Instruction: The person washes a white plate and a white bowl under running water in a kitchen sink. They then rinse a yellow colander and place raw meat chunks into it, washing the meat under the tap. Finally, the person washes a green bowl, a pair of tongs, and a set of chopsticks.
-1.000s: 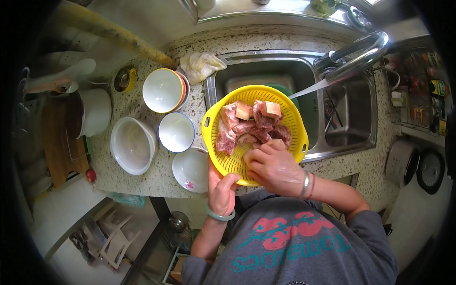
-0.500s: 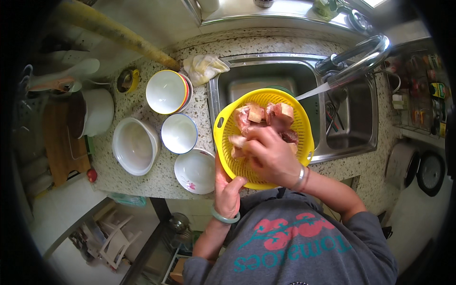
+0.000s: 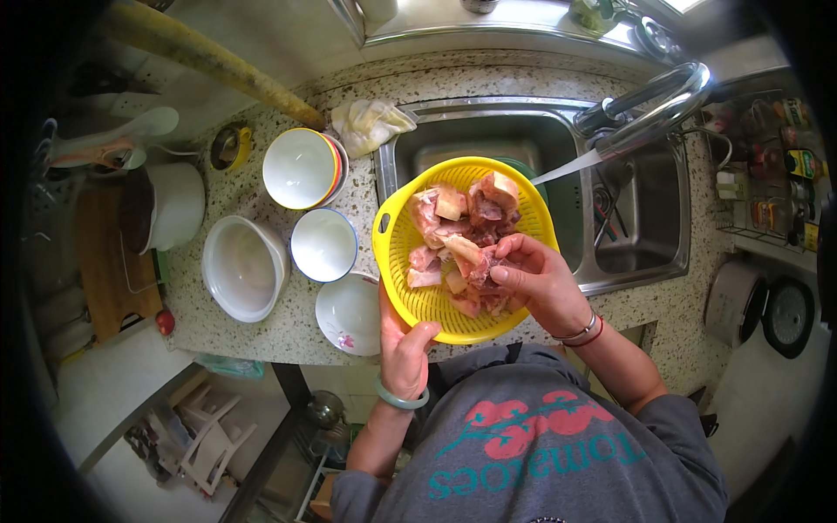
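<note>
A yellow plastic colander (image 3: 394, 261) holds several raw, bone-in meat chunks (image 3: 451, 206), pink and red with pale fat. My left hand (image 3: 406, 354) is closed on its lower left rim, thumb on top and the other fingers partly hidden beneath. Inside, at the lower right, my right hand (image 3: 547, 286) pinches a raw meat piece (image 3: 478, 272) between thumb and fingers. The colander overlaps the near left part of a steel sink (image 3: 479, 131). From the chrome faucet (image 3: 649, 122), a stream of water (image 3: 562, 168) runs toward the colander's upper right edge.
Left of the colander stand stacked bowls (image 3: 299, 168), a blue-rimmed bowl (image 3: 323, 245), a flowered bowl (image 3: 347, 315) and a white basin (image 3: 244, 268). A cloth (image 3: 370, 125) lies by the sink corner. Utensils (image 3: 603, 215) sit in the smaller right basin.
My right hand has moved right from the middle of the meat and turned, its fingers now round a piece at the lower right. The colander sits slightly further left in view.
</note>
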### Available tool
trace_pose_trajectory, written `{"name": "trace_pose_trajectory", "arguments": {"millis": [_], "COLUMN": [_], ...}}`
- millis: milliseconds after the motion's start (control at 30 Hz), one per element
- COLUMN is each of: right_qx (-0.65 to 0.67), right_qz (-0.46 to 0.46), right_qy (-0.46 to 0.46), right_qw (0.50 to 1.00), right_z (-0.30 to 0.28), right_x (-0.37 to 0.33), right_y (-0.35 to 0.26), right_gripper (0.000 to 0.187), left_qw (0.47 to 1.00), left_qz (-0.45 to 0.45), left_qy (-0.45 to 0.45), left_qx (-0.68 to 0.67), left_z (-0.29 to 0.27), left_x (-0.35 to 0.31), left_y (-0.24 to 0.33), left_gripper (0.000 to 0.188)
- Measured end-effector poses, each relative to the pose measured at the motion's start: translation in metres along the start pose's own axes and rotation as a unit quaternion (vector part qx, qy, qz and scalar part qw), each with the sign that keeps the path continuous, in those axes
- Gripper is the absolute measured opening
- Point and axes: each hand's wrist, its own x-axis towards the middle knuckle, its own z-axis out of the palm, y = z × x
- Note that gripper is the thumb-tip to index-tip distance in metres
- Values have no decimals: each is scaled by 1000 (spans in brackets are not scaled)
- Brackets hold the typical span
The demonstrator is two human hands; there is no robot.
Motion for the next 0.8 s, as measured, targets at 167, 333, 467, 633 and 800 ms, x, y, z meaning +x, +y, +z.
{"name": "trace_pose_trajectory", "arguments": {"millis": [167, 333, 467, 633, 800], "right_qx": [37, -337, -585, -388, -528], "right_qz": [27, -185, -411, -228, -315], "right_qy": [6, -31, 113, 118, 28], "right_qw": [999, 923, 690, 885, 788], "right_z": [0, 6, 6, -7, 5], "right_x": [-3, -10, 2, 28, 30], "right_y": [-1, -8, -37, -30, -33], "right_gripper": [19, 17, 31, 50, 51], "left_qw": [1000, 1000, 1000, 1000, 1000], "left_qz": [-4, -12, -9, -6, -6], "left_qy": [3, -1, 13, -11, 21], "left_qx": [2, -8, -13, 6, -7], "left_z": [0, 0, -3, -4, -3], "left_x": [1, 2, 0, 2, 2], "left_y": [-2, -1, -4, -8, -8], "left_gripper": [77, 76, 75, 79, 76]}}
